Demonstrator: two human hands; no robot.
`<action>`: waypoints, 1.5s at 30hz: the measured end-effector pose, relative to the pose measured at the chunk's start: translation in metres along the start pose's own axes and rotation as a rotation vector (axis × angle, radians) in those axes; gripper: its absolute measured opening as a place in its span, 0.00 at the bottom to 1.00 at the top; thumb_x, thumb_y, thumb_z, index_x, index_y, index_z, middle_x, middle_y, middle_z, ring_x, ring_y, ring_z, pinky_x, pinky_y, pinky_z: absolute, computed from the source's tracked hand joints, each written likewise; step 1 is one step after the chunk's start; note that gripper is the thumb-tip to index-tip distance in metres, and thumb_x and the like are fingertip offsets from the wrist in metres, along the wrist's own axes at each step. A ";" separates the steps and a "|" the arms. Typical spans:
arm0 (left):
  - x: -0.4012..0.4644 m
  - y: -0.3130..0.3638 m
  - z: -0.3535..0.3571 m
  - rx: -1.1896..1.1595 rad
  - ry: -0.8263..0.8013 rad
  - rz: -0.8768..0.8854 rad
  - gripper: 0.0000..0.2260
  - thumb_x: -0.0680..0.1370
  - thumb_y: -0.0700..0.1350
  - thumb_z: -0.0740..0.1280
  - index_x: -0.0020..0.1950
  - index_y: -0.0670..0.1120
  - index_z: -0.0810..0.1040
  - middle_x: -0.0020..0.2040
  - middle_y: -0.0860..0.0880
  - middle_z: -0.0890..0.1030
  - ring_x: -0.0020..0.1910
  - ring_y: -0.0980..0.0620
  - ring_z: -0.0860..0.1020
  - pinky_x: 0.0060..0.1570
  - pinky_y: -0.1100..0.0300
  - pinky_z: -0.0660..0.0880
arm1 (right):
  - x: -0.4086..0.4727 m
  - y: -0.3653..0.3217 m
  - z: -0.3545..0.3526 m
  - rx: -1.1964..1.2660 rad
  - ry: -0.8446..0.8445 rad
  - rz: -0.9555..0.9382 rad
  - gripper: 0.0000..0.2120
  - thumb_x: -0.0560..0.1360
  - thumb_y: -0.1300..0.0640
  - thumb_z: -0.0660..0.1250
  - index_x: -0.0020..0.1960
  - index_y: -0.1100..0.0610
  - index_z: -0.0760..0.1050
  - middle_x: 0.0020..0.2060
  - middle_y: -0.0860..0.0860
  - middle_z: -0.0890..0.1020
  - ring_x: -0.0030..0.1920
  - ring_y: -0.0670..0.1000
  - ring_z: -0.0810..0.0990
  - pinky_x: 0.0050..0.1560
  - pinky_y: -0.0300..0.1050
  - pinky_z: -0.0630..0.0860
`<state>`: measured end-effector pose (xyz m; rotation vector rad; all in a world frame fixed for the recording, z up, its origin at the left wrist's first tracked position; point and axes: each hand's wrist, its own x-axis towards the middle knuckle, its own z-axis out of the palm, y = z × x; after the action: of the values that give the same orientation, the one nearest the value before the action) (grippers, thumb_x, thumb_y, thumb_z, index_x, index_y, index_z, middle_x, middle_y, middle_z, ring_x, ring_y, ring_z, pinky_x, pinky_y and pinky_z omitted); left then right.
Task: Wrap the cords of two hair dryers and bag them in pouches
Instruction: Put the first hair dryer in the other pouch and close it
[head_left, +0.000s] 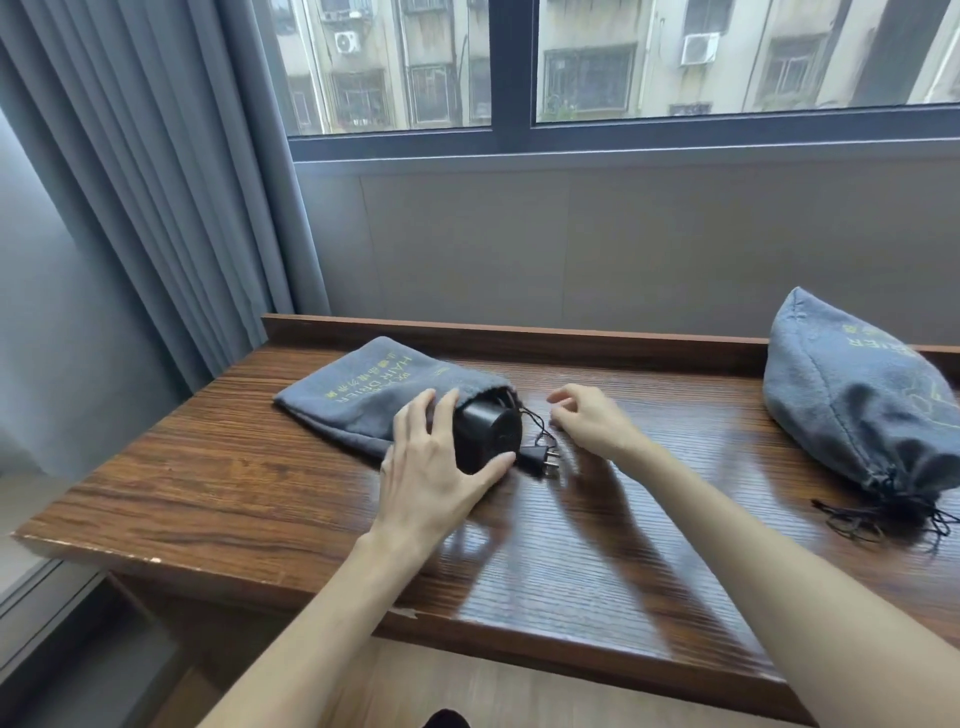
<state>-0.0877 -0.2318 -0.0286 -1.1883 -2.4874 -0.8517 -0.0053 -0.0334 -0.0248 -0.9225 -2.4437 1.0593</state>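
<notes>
A grey pouch (358, 395) with yellow lettering lies on the wooden desk (260, 493) at the left. A black hair dryer (488, 434) sticks partly out of its mouth, round end toward me. My left hand (434, 457) grips that round end and the pouch mouth. The dryer's plug (543, 460) and a bit of black cord lie on the desk just right of it. My right hand (592, 421) hovers beside the cord with fingers curled and apart, holding nothing. A second grey pouch (852, 400), full and drawn shut, sits at the far right with its drawstrings (883, 519) spread on the desk.
The desk has a raised back lip (519, 332) against the wall under a window (623, 67). Grey curtains (156, 182) hang at the left. The desk's front edge (467, 639) runs close to me, with floor below.
</notes>
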 end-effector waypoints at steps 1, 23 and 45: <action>0.000 -0.001 0.001 -0.001 -0.003 -0.002 0.38 0.70 0.68 0.66 0.74 0.50 0.64 0.72 0.49 0.65 0.73 0.51 0.59 0.64 0.49 0.70 | 0.004 0.001 0.003 -0.082 -0.052 -0.002 0.16 0.76 0.61 0.61 0.63 0.59 0.74 0.58 0.56 0.81 0.56 0.53 0.78 0.57 0.42 0.71; 0.024 -0.040 -0.006 -0.128 0.010 -0.028 0.26 0.71 0.54 0.74 0.65 0.48 0.71 0.55 0.48 0.71 0.50 0.44 0.79 0.49 0.51 0.78 | 0.003 -0.023 0.031 -0.179 0.011 -0.268 0.04 0.75 0.59 0.63 0.44 0.54 0.68 0.44 0.52 0.75 0.47 0.54 0.74 0.49 0.49 0.71; 0.026 -0.033 0.004 -0.745 -0.121 -0.239 0.15 0.68 0.43 0.79 0.52 0.42 0.82 0.45 0.50 0.85 0.42 0.60 0.83 0.40 0.72 0.76 | -0.052 -0.017 -0.005 0.272 0.041 -0.064 0.11 0.76 0.57 0.59 0.39 0.63 0.69 0.33 0.56 0.77 0.34 0.51 0.79 0.42 0.55 0.78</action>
<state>-0.1293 -0.2294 -0.0328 -1.1573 -2.5046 -1.9380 0.0288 -0.0743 -0.0108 -0.7650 -2.2090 1.2961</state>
